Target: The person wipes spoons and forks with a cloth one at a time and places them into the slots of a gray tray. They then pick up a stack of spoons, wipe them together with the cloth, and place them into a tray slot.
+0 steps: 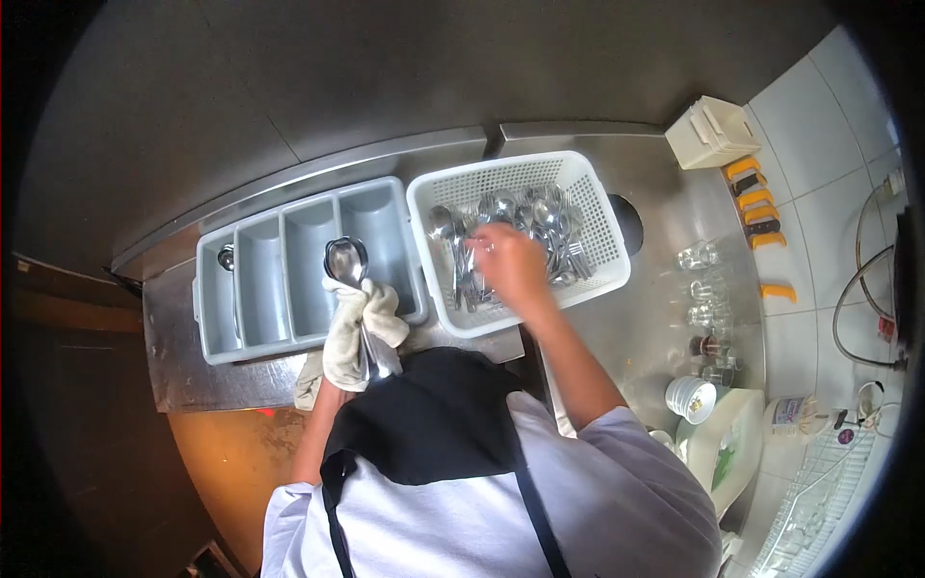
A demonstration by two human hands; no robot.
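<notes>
My left hand (353, 380) is wrapped in a whitish cloth (349, 332) and closed around a bunch of spoons (346, 259). Their bowls point up toward the grey cutlery tray (310, 339), and the handles stick out below the cloth. My right hand (511, 265) is over the white perforated basket (578, 301), its fingers drawn together among the cutlery (554, 223). Spoons and forks lie jumbled there. Blur hides what those fingers pinch. In the tray's leftmost compartment lies a long-handled spoon or ladle (227, 258).
To the right, several glasses (708, 313) stand on the steel counter (655, 231) near stacked white bowls (690, 397). Yellow-handled knives (757, 207) hang along the tiled wall, beside a cream container (711, 133). A steel wall rises behind the tray and basket.
</notes>
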